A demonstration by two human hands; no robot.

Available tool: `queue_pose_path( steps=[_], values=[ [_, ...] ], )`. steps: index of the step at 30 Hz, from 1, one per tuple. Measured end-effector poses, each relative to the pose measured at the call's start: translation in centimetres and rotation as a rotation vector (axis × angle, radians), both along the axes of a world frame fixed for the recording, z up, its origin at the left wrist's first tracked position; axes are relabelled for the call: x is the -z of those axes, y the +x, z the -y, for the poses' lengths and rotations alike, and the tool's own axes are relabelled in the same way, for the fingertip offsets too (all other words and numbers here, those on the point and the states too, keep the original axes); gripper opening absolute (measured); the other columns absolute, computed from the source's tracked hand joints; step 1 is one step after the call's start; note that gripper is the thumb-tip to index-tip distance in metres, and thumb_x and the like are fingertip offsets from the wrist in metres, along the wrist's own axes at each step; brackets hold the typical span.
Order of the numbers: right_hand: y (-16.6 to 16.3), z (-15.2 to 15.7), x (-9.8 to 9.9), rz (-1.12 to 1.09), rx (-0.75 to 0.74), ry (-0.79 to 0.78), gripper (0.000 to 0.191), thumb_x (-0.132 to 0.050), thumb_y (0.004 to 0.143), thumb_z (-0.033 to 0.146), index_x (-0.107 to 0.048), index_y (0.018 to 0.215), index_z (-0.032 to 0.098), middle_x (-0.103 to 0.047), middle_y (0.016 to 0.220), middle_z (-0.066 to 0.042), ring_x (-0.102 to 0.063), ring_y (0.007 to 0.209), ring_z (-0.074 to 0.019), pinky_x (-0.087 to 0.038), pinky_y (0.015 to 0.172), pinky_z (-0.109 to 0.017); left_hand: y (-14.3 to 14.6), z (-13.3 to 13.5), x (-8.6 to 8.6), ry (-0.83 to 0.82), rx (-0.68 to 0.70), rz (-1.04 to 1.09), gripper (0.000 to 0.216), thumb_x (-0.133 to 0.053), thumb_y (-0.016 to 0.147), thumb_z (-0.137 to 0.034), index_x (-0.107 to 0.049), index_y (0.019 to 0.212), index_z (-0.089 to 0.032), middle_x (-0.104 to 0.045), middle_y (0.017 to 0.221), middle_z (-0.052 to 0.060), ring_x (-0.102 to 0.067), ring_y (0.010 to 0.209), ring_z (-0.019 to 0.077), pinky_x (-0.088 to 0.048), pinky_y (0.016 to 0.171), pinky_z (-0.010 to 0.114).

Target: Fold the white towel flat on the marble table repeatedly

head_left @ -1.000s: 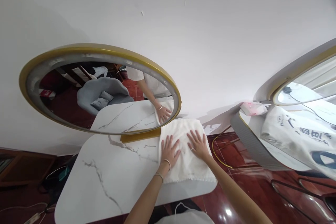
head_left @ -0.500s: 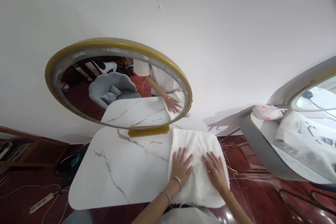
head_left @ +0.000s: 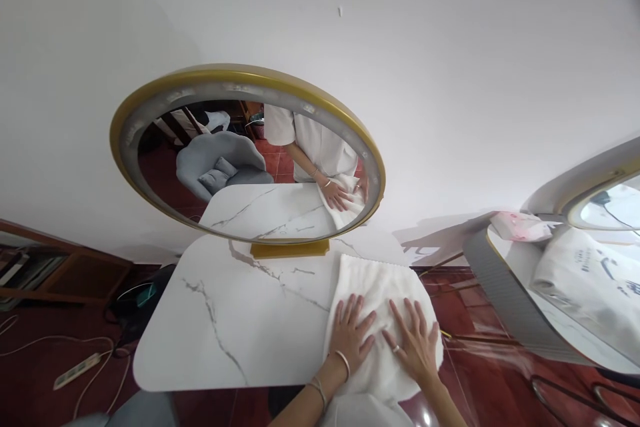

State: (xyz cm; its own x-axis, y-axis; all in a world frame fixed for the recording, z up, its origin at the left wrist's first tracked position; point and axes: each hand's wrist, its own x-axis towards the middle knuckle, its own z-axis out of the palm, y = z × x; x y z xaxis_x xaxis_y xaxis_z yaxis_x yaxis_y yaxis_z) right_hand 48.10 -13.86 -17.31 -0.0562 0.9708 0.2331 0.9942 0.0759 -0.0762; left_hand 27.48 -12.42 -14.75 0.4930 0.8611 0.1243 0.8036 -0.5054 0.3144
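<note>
A white towel (head_left: 373, 277) lies spread over the right end of a white, grey-veined tabletop (head_left: 260, 340). Flat on the towel's left part rests my left hand (head_left: 351, 333), fingers spread, with bracelets at the wrist. My right hand (head_left: 414, 340) presses on its right part, fingers also apart, a ring on one finger. Small wrinkles run through the cloth around both hands. Behind them an oval mirror (head_left: 373, 140) with a gold frame stands on a gold base (head_left: 290, 250) and reflects the hands and towel.
To the right, a second table (head_left: 505, 300) holds a pink-and-white packet (head_left: 523, 225), a printed white cloth or bag (head_left: 585, 280) and another mirror (head_left: 575, 207). A power strip (head_left: 77, 371) with cables lies on the red floor at left, near a wooden cabinet (head_left: 95, 280).
The towel's near edge has drawn in toward my body and its surface is more wrinkled. My right hand's fingers have spread wider. The view has shifted slightly.
</note>
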Motion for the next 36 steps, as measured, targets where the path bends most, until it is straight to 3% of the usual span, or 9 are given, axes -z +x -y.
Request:
queue_pose_path(
  steps=[2, 5, 11, 18, 23, 26, 31, 33, 36],
  values=[
    [-0.2, -0.8, 0.1, -0.016, 0.049, 0.006, 0.064, -0.031, 0.087, 0.066, -0.037, 0.142, 0.034, -0.043, 0.139, -0.013, -0.031, 0.134, -0.0349, -0.02, 0.102, -0.07, -0.3, 0.0, 0.0, -0.012, 0.007, 0.006, 0.057, -0.041, 0.092, -0.049, -0.024, 0.145, -0.04, -0.014, 0.158, -0.002, -0.018, 0.144, 0.0264, -0.024, 0.113, 0.052],
    [-1.1, -2.7, 0.1, -0.031, 0.096, 0.017, 0.066, -0.028, 0.087, 0.068, -0.052, 0.132, 0.027, -0.037, 0.143, -0.015, -0.025, 0.137, -0.0376, -0.02, 0.102, -0.07, -1.0, -0.1, 0.2, -0.005, 0.01, 0.01, 0.06, -0.043, 0.091, -0.049, -0.021, 0.146, -0.038, -0.015, 0.157, -0.001, -0.019, 0.143, 0.026, -0.023, 0.114, 0.051],
    [-5.5, -5.3, -0.4, 0.011, -0.001, -0.053, 0.061, -0.028, 0.091, 0.059, -0.035, 0.144, 0.029, -0.026, 0.154, -0.005, -0.012, 0.142, -0.0327, -0.01, 0.106, -0.069, -4.5, -0.6, 0.7, 0.074, -0.049, -0.005, 0.06, -0.044, 0.092, -0.047, -0.021, 0.147, -0.037, -0.015, 0.158, 0.002, -0.021, 0.142, 0.0268, -0.024, 0.112, 0.05],
    [-17.0, -6.2, -0.7, -0.005, -0.082, -0.04, 0.055, -0.035, 0.092, 0.052, -0.037, 0.143, 0.032, -0.027, 0.154, -0.005, -0.014, 0.142, -0.0333, -0.006, 0.108, -0.066, -15.0, -0.1, 0.9, 0.208, -0.139, -0.101, 0.058, -0.046, 0.091, -0.043, -0.027, 0.146, -0.035, -0.027, 0.154, 0.003, -0.028, 0.14, 0.0248, -0.02, 0.113, 0.045],
    [-26.3, -6.5, -0.8, -0.099, -0.174, -0.024, 0.058, -0.039, 0.091, 0.051, -0.037, 0.144, 0.028, -0.041, 0.146, -0.009, -0.027, 0.137, -0.034, -0.008, 0.11, -0.063, -24.2, 1.0, 0.4, 0.241, -0.18, -0.192, 0.056, -0.046, 0.091, -0.038, -0.031, 0.144, -0.034, -0.033, 0.151, 0.004, -0.03, 0.139, 0.024, -0.021, 0.112, 0.043],
    [-29.5, -6.2, -0.7, -0.158, -0.18, -0.022, 0.058, -0.04, 0.091, 0.05, -0.039, 0.143, 0.024, -0.049, 0.137, -0.012, -0.035, 0.131, -0.0337, -0.011, 0.11, -0.061, -27.4, 1.7, 0.7, 0.265, -0.245, -0.192, 0.051, -0.049, 0.089, -0.039, -0.041, 0.14, -0.035, -0.035, 0.15, 0.004, -0.03, 0.138, 0.0256, -0.025, 0.111, 0.043],
    [-29.2, -5.9, -0.5, -0.187, -0.066, 0.021, 0.05, -0.041, 0.091, 0.05, -0.051, 0.133, 0.024, -0.038, 0.145, -0.013, -0.028, 0.136, -0.0339, -0.016, 0.111, -0.058, -25.4, 2.5, 2.3, 0.313, -0.351, -0.126, 0.04, -0.048, 0.09, -0.028, -0.054, 0.13, -0.034, -0.046, 0.142, 0.004, -0.035, 0.136, 0.0249, -0.028, 0.11, 0.043],
    [-27.5, -5.8, -0.5, -0.166, -0.03, 0.02, 0.049, -0.039, 0.091, 0.05, -0.051, 0.132, 0.025, -0.028, 0.152, -0.011, -0.019, 0.14, -0.0339, -0.016, 0.11, -0.057, -23.0, 2.6, 2.7, 0.271, -0.351, -0.106, 0.044, -0.046, 0.091, -0.029, -0.048, 0.135, -0.034, -0.044, 0.144, 0.004, -0.033, 0.137, 0.0259, -0.027, 0.11, 0.046],
    [-24.1, -5.5, -0.5, -0.119, 0.033, -0.011, 0.051, -0.033, 0.092, 0.051, -0.049, 0.134, 0.025, -0.026, 0.153, -0.008, -0.015, 0.142, -0.0322, -0.016, 0.111, -0.056, -19.5, 2.4, 2.4, 0.146, -0.278, -0.065, 0.061, -0.048, 0.088, -0.046, -0.032, 0.145, -0.03, -0.028, 0.153, 0.009, -0.019, 0.142, 0.0349, -0.02, 0.111, 0.056]
  ],
)
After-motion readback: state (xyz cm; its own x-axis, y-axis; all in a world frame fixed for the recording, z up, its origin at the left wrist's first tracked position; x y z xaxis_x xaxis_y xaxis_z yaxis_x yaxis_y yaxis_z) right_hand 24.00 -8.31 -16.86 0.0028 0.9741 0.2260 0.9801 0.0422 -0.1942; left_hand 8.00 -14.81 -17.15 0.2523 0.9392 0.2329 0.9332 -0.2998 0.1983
